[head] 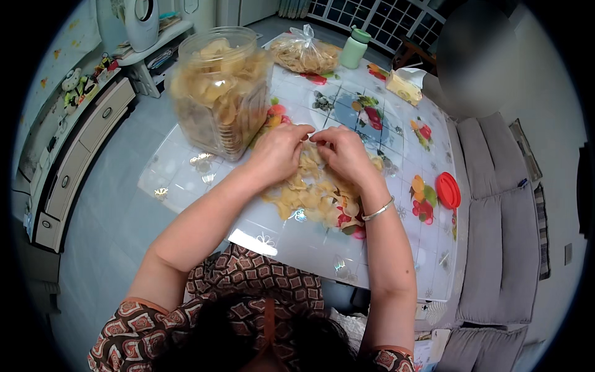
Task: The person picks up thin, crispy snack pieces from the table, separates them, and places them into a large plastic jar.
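Observation:
Thin, pale-yellow dried slices point(314, 197) lie in a loose heap on the patterned plastic tablecloth point(297, 235). Over the heap's far side are my left hand point(280, 151) and my right hand point(343, 151), fingers bent and tips close together. Whether a slice is pinched between the fingertips is too small to tell. A large clear plastic jar point(223, 100), lidless and filled with similar slices to near its rim, stands left of my left hand. Parts of the heap are hidden under both hands. A bangle circles my right wrist.
A tied clear plastic bag point(304, 51) of slices sits at the table's far end beside a green bottle point(355, 47). Towards the far right is a tissue pack point(404, 86). A red lid point(448, 190) rests near the right edge, alongside a grey cushioned sofa point(499, 260).

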A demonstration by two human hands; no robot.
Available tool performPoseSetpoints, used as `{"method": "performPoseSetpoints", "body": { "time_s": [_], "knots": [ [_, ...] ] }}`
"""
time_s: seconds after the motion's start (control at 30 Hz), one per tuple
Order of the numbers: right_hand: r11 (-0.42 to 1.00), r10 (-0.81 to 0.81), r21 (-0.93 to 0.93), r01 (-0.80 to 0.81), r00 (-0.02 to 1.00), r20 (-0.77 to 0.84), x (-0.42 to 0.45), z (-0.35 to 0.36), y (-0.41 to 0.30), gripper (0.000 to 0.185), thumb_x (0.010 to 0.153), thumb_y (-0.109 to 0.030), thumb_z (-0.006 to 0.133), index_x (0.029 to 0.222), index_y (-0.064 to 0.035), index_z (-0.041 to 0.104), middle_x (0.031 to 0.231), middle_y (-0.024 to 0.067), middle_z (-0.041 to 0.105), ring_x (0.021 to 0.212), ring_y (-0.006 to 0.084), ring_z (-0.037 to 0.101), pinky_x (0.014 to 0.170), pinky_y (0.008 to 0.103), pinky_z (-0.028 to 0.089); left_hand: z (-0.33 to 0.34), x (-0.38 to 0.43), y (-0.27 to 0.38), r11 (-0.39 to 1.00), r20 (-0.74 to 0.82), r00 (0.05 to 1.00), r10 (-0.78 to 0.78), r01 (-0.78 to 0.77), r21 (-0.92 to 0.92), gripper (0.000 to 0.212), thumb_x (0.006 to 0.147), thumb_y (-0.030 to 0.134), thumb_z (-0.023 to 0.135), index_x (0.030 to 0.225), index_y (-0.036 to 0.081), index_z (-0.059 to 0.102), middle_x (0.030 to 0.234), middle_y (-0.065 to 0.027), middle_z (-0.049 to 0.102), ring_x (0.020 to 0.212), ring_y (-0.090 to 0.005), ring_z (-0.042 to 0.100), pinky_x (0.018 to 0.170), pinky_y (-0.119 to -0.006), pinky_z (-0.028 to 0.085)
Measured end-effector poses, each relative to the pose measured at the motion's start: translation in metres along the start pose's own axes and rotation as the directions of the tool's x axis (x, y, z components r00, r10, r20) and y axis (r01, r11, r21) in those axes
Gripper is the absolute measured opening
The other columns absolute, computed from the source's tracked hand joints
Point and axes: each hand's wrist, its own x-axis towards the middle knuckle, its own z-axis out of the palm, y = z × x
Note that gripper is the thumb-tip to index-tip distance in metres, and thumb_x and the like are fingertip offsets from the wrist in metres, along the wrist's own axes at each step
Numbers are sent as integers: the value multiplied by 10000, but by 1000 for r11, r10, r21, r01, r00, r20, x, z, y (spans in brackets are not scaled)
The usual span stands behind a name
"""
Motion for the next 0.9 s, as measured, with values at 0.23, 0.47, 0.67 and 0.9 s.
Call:
{"method": "performPoseSetpoints", "body": {
  "time_s": [0.23,0.47,0.67,0.9],
  "knots": [
    [969,158,205,-140,985,-75,-12,-18,-5,212,833,-42,656,1037,-5,699,948,120,688,759,182,629,695,289,502,-5,-1,7,994,-35,999,-37,33,-107,315,842,25,624,1155,37,645,960,-166,654,784,-298,627,749,-375,514],
    [999,-21,-36,17,994,-104,-25,1,11,173,802,-102,648,954,-77,726,812,119,699,819,303,618,779,407,514,7,-6,11,994,15,997,-73,74,-85,271,845,20,625,1112,24,667,956,-151,667,766,-266,636,725,-356,521],
    [988,108,120,-97,990,-88,-25,-15,4,223,818,-73,671,1037,-38,693,855,116,689,746,212,615,721,325,509,2,-3,16,989,21,995,-101,103,-108,272,812,24,637,1081,12,676,987,-177,685,930,-347,646,835,-411,513],
    [932,169,336,-132,982,-85,-24,-24,3,198,871,-86,659,1049,2,666,795,10,632,702,69,556,653,240,471,-4,4,28,979,37,996,-86,91,-181,337,802,13,663,1134,69,669,970,-136,673,814,-282,645,778,-374,532]
  ]
}}
